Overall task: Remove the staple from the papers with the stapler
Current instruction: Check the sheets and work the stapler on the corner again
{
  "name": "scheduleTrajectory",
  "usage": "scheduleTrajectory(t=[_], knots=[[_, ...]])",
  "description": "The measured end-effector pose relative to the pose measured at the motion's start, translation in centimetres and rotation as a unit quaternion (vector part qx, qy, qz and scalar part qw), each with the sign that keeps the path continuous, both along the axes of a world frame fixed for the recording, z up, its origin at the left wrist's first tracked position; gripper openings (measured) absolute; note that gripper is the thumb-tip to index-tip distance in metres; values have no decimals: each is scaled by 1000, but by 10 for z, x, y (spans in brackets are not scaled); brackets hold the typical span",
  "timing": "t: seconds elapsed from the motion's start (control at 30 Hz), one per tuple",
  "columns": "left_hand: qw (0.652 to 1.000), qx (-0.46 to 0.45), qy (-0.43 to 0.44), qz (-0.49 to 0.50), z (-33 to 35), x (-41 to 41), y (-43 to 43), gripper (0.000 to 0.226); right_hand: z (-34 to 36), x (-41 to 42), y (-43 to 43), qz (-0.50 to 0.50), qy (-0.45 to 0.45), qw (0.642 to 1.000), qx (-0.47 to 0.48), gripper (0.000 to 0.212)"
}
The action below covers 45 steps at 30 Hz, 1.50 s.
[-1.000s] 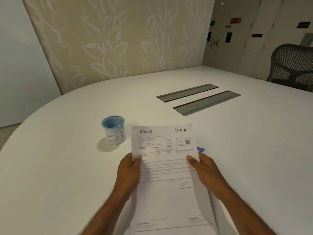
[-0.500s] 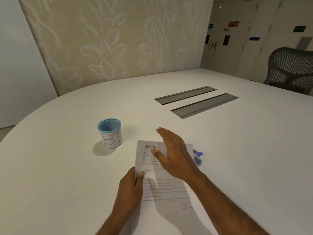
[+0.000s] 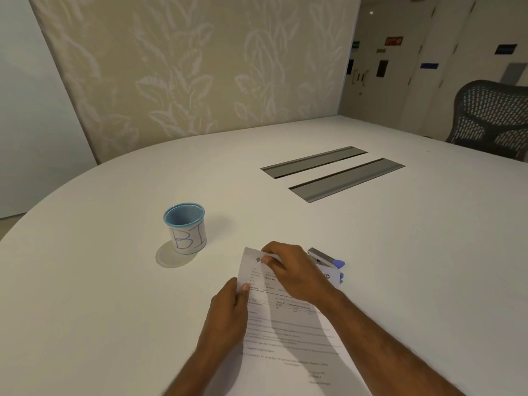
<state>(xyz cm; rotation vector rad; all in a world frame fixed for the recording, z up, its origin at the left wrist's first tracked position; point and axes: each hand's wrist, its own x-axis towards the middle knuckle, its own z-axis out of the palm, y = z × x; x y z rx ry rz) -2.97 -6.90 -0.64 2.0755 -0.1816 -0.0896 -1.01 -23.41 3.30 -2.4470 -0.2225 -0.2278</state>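
Observation:
The printed papers (image 3: pixel 285 330) lie flat on the white table (image 3: pixel 400 267) in front of me. My left hand (image 3: pixel 228 315) pinches their left edge, thumb on top. My right hand (image 3: pixel 294 272) reaches across the top of the sheet, fingers curled at the top left corner and pinching the paper there. The staple itself is too small to see. A grey stapler with a purple-blue end (image 3: pixel 328 260) lies just beyond the papers' top right corner, partly hidden behind my right hand.
A blue-rimmed cup marked "B1" (image 3: pixel 185 228) stands to the left of the papers. Two grey cable slots (image 3: pixel 331 172) are set into the table farther back. A mesh office chair (image 3: pixel 494 115) stands at the far right. A patterned wall lies behind.
The papers, held up in both hands a second ago, now lie on the table. My right hand let go of the right edge, swept over the sheet and closed on its top left corner.

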Motion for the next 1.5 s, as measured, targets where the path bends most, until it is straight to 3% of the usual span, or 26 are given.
scheduleTrajectory(t=[0.17,0.3,0.4,0.5,0.57,0.7,0.77,0.83,0.9,0.97,1.1,1.2,1.27,1.4,1.5], knots=[[1000,4,-16,10,-7,6,-1,32,-4,8,-10,-10,-21,999,32,24],[999,8,-31,19,-10,11,1,33,-1,23,-59,-120,-96,988,-2,15],[999,20,-35,20,-9,16,6,34,4,30,-98,-186,35,977,-94,20],[999,31,-40,20,-8,17,6,36,4,36,-111,-196,133,963,-127,33],[998,34,-44,16,-7,17,5,38,-1,39,-106,-177,162,960,-142,34],[999,37,-39,9,-9,15,3,36,-15,46,-100,-172,169,957,-165,18],[999,34,-37,8,-9,15,4,36,-12,47,-103,-186,142,967,-96,18],[999,29,-35,5,-9,16,5,36,-1,44,-101,-190,125,966,124,15],[999,29,-33,3,-11,18,6,35,13,38,-94,-132,152,902,383,15],[999,32,-28,1,-13,19,7,33,23,32,-84,-73,179,840,507,24],[999,32,-36,-2,-12,19,5,35,24,30,-60,-79,198,795,568,33],[999,33,-37,-2,-11,18,5,35,22,30,-50,-91,216,713,661,33],[999,32,-32,-6,-12,19,6,33,19,31,-47,-80,224,684,689,41],[999,36,-20,-16,-15,19,6,28,18,31,-42,-55,224,684,692,37],[999,44,-15,-24,-18,19,5,25,15,34,-40,-61,226,725,648,31]])
